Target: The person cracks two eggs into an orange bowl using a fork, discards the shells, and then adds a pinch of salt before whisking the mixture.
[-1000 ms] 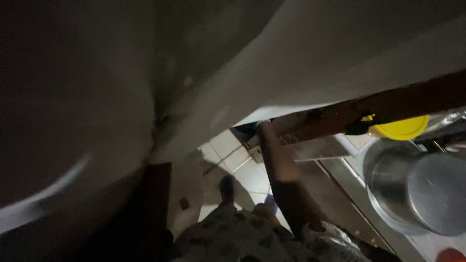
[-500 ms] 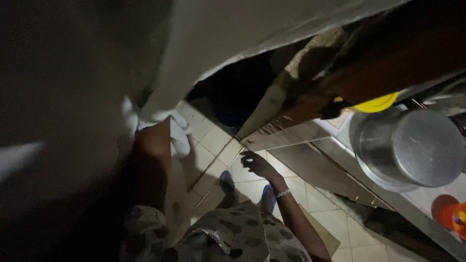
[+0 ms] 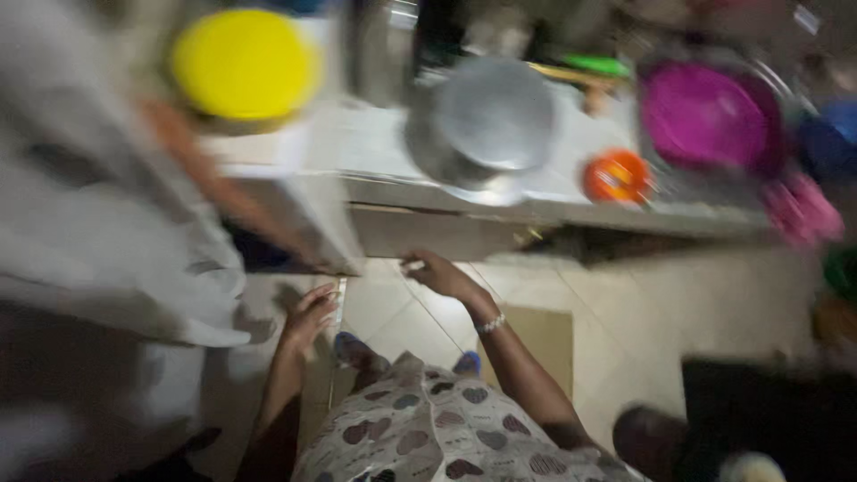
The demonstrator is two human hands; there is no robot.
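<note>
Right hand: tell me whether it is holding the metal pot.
No, the right hand is empty below the counter edge, apart from the metal pot on top.

On my feed a yellow lid sits at the far left of the counter. Right of it I see a steel pot, then a small orange lid, then a magenta bowl. Pink items blur at the counter's right end. Below, a cardboard sheet lies on the tiled floor.
</note>
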